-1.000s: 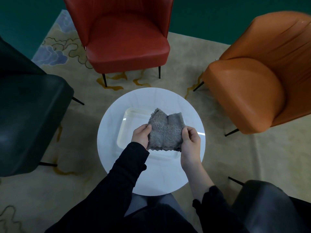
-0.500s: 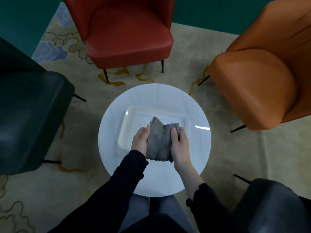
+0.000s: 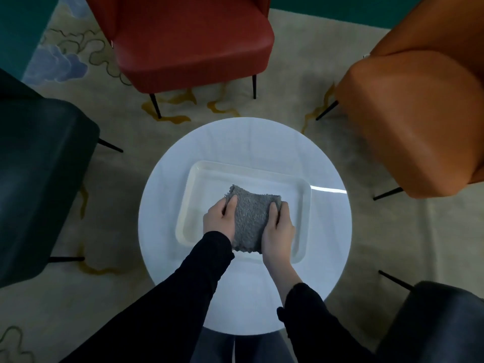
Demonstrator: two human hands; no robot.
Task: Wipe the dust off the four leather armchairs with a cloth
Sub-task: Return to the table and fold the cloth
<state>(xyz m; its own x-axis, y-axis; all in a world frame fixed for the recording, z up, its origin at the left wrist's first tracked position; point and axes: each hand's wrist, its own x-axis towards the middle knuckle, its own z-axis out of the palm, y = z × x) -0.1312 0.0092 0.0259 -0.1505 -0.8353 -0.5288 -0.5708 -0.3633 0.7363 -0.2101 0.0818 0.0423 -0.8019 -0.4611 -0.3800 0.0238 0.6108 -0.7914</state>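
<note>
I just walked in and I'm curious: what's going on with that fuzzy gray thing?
A person grips a gray cloth with the left hand and the right hand, over a white tray on a round table. Around the table are a red chair, an orange chair, a green chair and a black chair. The cloth touches none of them, so wiping has not begun.

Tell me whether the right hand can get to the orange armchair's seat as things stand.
Probably yes, with a lean: the orange armchair stands on that side, its seat bare, nothing in between. Both the right hand and left hand grip the cloth, though.
</note>
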